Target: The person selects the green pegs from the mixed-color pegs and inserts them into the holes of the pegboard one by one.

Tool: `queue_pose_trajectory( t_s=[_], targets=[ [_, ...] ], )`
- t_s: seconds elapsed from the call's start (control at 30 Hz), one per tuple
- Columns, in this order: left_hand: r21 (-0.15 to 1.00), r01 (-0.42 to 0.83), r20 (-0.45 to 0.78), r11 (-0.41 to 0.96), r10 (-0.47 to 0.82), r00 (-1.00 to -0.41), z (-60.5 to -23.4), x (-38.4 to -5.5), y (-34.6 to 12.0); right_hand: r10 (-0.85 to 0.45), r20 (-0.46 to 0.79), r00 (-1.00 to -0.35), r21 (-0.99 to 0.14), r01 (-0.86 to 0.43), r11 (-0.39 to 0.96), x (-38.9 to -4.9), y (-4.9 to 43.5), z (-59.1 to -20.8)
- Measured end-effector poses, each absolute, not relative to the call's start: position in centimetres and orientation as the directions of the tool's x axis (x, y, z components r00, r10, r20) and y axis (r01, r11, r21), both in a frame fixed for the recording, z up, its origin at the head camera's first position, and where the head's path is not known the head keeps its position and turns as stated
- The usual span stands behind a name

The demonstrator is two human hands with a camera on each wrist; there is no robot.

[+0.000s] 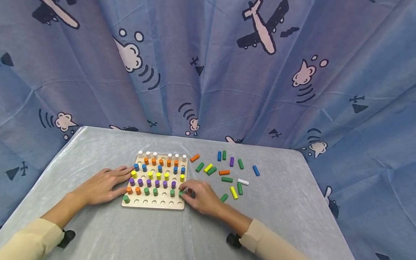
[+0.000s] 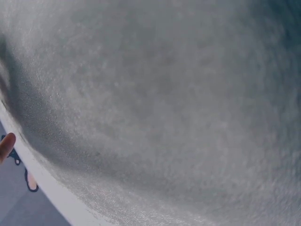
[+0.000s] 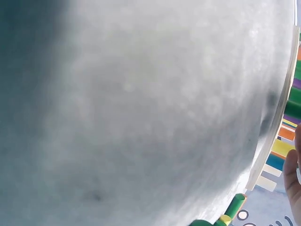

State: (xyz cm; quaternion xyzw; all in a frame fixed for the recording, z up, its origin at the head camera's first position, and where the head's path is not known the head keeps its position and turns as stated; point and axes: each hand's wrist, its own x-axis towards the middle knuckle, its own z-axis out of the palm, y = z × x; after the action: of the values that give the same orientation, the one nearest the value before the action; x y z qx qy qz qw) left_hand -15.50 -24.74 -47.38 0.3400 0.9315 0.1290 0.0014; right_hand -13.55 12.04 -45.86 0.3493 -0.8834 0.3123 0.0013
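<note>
A pale wooden pegboard (image 1: 147, 207) lies on the table, carrying rows of white, orange, blue, yellow, purple and green pegs. My right hand (image 1: 203, 196) is at its right edge, with thumb and index finger pinching a green peg (image 1: 180, 194) at the right end of the second row from the front. My left hand (image 1: 104, 185) rests along the board's left edge, fingers extended and touching it. Just a fingertip (image 2: 6, 145) shows in the left wrist view. At the border of the right wrist view, fingers (image 3: 292, 181) appear beside the board's pegs.
Loose pegs lie scattered right of the board, among them a white peg (image 1: 243, 182), a purple peg (image 1: 232, 161) and a yellow peg (image 1: 234, 193). Grey cloth covers the table (image 1: 276, 216). A blue patterned curtain (image 1: 221, 72) hangs behind it.
</note>
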Motion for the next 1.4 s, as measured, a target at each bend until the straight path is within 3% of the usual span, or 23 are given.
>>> queue_pose_trajectory(
  t_s=[0.53,0.83,1.1,1.4],
  targets=[
    [0.24,0.633,0.096,0.736,0.631,-0.77,-47.6,-15.4,-24.6,-0.61,0.176,-0.773,-0.57,-0.585,0.577,-14.3,13.9,-44.4],
    [0.239,0.632,0.095,0.737,0.63,-0.771,-47.5,-15.4,-24.6,-0.336,0.298,-0.894,-0.581,-0.449,0.679,-18.2,20.3,-43.8],
    [0.228,0.637,0.095,0.737,0.634,-0.768,-47.4,-15.4,-24.6,-0.027,0.207,-0.978,-0.568,-0.143,0.811,-20.8,25.8,-44.5],
    [0.231,0.635,0.091,0.737,0.633,-0.768,-47.2,-15.3,-24.3,0.029,0.174,-0.984,-0.548,-0.072,0.833,-21.1,28.8,-46.6]
  ],
)
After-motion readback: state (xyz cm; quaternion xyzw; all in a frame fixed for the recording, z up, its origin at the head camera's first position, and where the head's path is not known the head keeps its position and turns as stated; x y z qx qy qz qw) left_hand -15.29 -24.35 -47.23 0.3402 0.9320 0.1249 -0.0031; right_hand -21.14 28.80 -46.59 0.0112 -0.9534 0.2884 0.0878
